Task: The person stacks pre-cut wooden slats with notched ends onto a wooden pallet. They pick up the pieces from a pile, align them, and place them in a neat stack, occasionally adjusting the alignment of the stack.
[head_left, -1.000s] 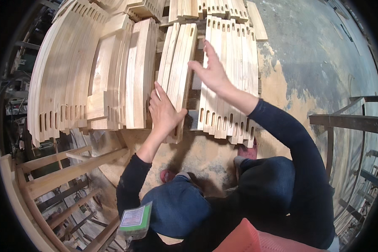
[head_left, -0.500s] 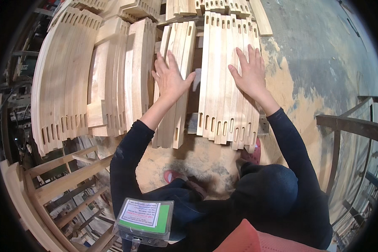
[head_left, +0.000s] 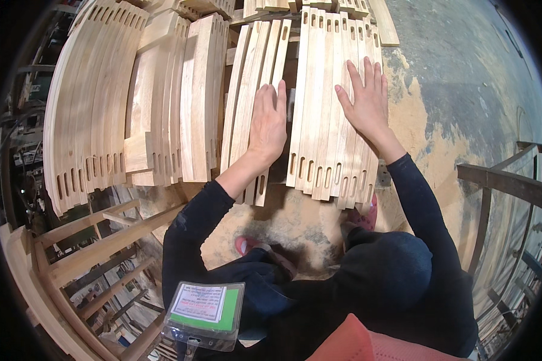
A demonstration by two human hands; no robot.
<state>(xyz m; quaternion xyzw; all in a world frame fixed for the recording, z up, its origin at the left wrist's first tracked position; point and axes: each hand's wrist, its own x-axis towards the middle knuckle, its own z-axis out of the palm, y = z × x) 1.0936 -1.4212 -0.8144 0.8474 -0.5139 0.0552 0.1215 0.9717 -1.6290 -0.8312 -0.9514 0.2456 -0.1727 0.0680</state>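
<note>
Pale wooden slats with oval slots near their ends lie side by side in rows before me. My left hand rests flat over a small group of slats in the middle, its fingers stretched away from me and close together. The thumb side lies along that group's right edge. My right hand lies open, fingers spread, on the right-hand row of slotted slats. A dark gap separates the two groups. Neither hand grips a slat.
More slats are stacked at the left, with a short wooden block on them. A wooden frame stands at the lower left, a metal frame at the right. Sawdust covers the floor by my feet.
My left hand has moved right, its thumb drawn in, and the middle slats under it have shifted and fanned slightly. The right hand has stayed on its row, a little farther right in view.
</note>
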